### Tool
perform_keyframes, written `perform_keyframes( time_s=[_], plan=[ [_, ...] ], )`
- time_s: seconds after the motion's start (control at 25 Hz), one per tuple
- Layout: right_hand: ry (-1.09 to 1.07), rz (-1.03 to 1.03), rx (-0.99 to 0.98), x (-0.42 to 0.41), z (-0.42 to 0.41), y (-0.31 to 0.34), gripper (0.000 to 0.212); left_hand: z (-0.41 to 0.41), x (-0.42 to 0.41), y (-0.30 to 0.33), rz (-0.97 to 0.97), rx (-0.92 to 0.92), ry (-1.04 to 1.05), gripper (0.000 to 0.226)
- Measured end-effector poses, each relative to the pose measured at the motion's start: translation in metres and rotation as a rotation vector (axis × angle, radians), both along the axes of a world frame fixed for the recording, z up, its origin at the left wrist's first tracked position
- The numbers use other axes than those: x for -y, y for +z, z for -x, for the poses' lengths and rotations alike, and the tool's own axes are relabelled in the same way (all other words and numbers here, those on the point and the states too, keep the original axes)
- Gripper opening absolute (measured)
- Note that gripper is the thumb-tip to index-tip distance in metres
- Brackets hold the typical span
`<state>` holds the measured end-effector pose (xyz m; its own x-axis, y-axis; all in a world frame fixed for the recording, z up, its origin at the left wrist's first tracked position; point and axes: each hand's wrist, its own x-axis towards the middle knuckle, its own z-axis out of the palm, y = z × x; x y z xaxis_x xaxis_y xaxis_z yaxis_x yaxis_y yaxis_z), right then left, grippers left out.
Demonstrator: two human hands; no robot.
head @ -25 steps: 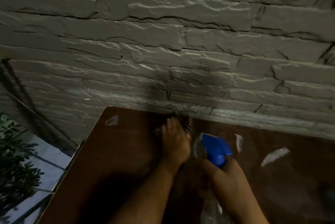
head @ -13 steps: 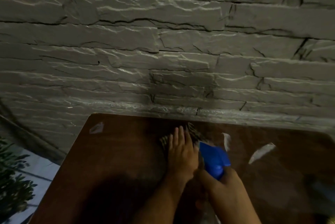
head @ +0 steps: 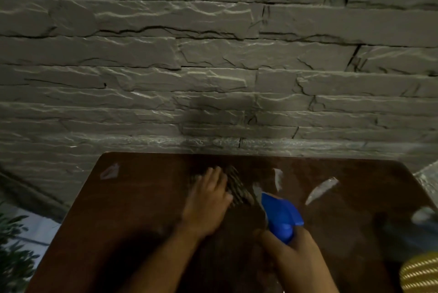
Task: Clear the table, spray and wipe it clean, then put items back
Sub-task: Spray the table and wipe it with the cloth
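Blue-headed spray bottle, nearest, gripped by the right hand with fingers curled round its neck, nozzle aimed forward over the table, presumably ready for another squirt. Left hand, fingers straight and flat, presses a dark patterned cloth mid-table for wiping. Beyond: pale streaks, then the stone wall.

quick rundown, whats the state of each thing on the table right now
left hand: flat on the cloth, fingers straight
cloth: spread on the table, pressed down
spray bottle: held upright, off the cloth
right hand: wrapped round the bottle neck
table: brown top with pale patches
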<state>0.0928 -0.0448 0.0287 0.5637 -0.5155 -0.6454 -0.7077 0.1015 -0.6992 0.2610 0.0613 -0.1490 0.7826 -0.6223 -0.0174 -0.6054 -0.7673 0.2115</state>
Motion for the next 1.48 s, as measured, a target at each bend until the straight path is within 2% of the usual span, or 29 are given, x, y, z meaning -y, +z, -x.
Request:
perform_keyframes(
  time_s=[0.04, 0.08, 0.12, 0.16, 0.2, 0.28, 0.36, 0.4, 0.44, 0.52, 0.56, 0.6, 0.68, 0.76, 0.8, 0.84, 0.88, 0.92, 0.96, 1.0, 1.08, 1.12, 1.16, 1.24, 1.28, 1.32, 1.36, 1.44, 1.48],
  plan=[
    [-0.018, 0.013, -0.003, 0.001, 0.003, -0.001, 0.027, -0.029, -0.004, 0.007, 0.003, -0.022, 0.183, 0.065],
    [-0.024, 0.025, -0.007, 0.0, 0.005, -0.002, 0.027, -0.049, -0.003, 0.022, -0.019, -0.138, 0.363, 0.066],
    [-0.024, 0.038, -0.013, -0.001, 0.007, -0.002, 0.027, -0.053, 0.007, 0.032, -0.019, -0.212, 0.485, 0.068],
    [-0.017, 0.044, -0.022, -0.002, 0.009, -0.002, 0.026, -0.04, 0.018, 0.035, 0.015, -0.226, 0.516, 0.068],
    [-0.009, 0.036, -0.029, -0.005, 0.011, -0.001, 0.026, -0.013, 0.023, 0.025, 0.074, -0.15, 0.39, 0.068],
    [0.002, -0.014, -0.021, -0.009, 0.014, 0.0, 0.03, 0.053, -0.001, 0.004, 0.069, -0.126, 0.062, 0.062],
    [0.009, -0.037, -0.011, -0.009, 0.016, -0.002, 0.029, 0.045, -0.048, -0.005, -0.019, -0.039, -0.151, 0.059],
    [0.017, -0.02, -0.013, -0.01, 0.017, -0.004, 0.027, 0.017, -0.064, -0.004, -0.054, 0.007, -0.078, 0.059],
    [0.027, 0.014, -0.013, -0.011, 0.018, -0.004, 0.025, -0.015, -0.074, 0.007, -0.053, -0.012, 0.091, 0.061],
    [0.039, 0.072, 0.003, -0.014, 0.02, -0.004, 0.021, -0.05, -0.065, 0.029, -0.111, -0.201, 0.355, 0.063],
    [0.049, 0.075, 0.012, -0.016, 0.02, -0.003, 0.021, -0.04, -0.055, 0.029, -0.09, -0.182, 0.352, 0.063],
    [0.065, 0.06, 0.017, -0.019, 0.021, -0.001, 0.021, -0.011, -0.054, 0.018, -0.055, -0.111, 0.22, 0.063],
    [0.1, 0.013, 0.041, -0.027, 0.023, 0.003, 0.021, 0.06, -0.079, 0.001, -0.075, -0.017, -0.187, 0.062],
    [0.14, 0.01, 0.072, -0.034, 0.029, 0.004, 0.021, 0.068, -0.123, 0.0, -0.072, 0.049, -0.467, 0.061],
    [0.155, 0.025, 0.088, -0.038, 0.031, 0.004, 0.021, 0.045, -0.133, 0.004, -0.115, 0.077, -0.456, 0.06],
    [0.16, 0.048, 0.096, -0.043, 0.032, 0.003, 0.021, 0.014, -0.134, 0.018, -0.088, 0.077, -0.267, 0.06],
    [0.158, 0.077, 0.096, -0.049, 0.033, 0.004, 0.018, -0.012, -0.123, 0.04, -0.097, -0.006, 0.0, 0.06],
    [0.149, 0.1, 0.092, -0.054, 0.033, 0.004, 0.016, -0.017, -0.107, 0.05, -0.119, -0.166, 0.202, 0.061],
    [0.147, 0.11, 0.087, -0.058, 0.033, 0.004, 0.015, -0.005, -0.092, 0.045, -0.063, -0.164, 0.259, 0.062],
    [0.155, 0.089, 0.085, -0.063, 0.033, 0.006, 0.015, 0.02, -0.083, 0.029, 0.032, -0.113, 0.15, 0.062],
    [0.177, 0.014, 0.086, -0.07, 0.034, 0.007, 0.019, 0.085, -0.087, 0.004, -0.015, -0.117, -0.233, 0.062],
    [0.192, 0.007, 0.081, -0.071, 0.036, 0.007, 0.02, 0.087, -0.103, 0.001, -0.029, -0.077, -0.327, 0.061],
    [0.209, 0.026, 0.073, -0.071, 0.038, 0.007, 0.02, 0.073, -0.113, 0.001, -0.028, -0.078, -0.276, 0.061],
    [0.218, 0.085, 0.057, -0.069, 0.043, 0.005, 0.018, 0.024, -0.114, 0.021, -0.025, -0.171, 0.174, 0.062],
    [0.207, 0.106, 0.055, -0.067, 0.045, 0.003, 0.016, 0.014, -0.103, 0.035, -0.064, -0.261, 0.306, 0.063],
    [0.2, 0.109, 0.054, -0.066, 0.05, 0.002, 0.016, 0.023, -0.094, 0.038, -0.085, -0.269, 0.345, 0.063],
    [0.197, 0.098, 0.053, -0.066, 0.054, 0.001, 0.016, 0.047, -0.088, 0.033, -0.006, -0.177, 0.232, 0.063],
    [0.21, 0.049, 0.061, -0.065, 0.063, -0.003, 0.018, 0.114, -0.103, 0.006, -0.012, -0.071, -0.228, 0.06],
    [0.214, 0.035, 0.058, -0.064, 0.068, -0.007, 0.019, 0.12, -0.122, 0.007, -0.021, -0.054, -0.402, 0.059]
  ],
)
